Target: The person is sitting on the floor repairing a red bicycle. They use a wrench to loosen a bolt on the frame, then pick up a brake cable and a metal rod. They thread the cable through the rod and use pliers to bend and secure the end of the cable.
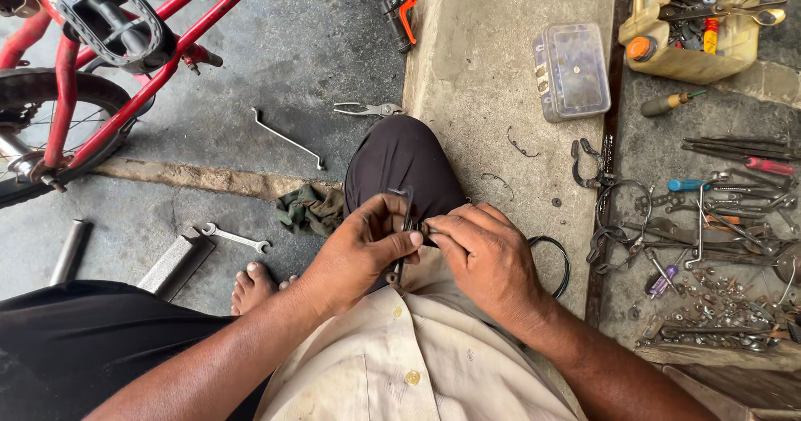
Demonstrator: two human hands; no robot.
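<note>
Hands (425,250) pinch metal part (406,221) above concrete floor (484,95).

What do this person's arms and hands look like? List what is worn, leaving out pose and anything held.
Both forearms are bare, with no sleeves reaching them. The left hand and right hand wear no gloves, and no ring, watch or bracelet shows. The fingers look smudged with dark grime. A cream buttoned shirt covers the torso below.

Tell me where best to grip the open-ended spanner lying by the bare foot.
Probably the spanner by its plain middle shank, pinched from above: it lies flat on the floor, both ends flare into heads, and the foot sits below its right end.
</note>
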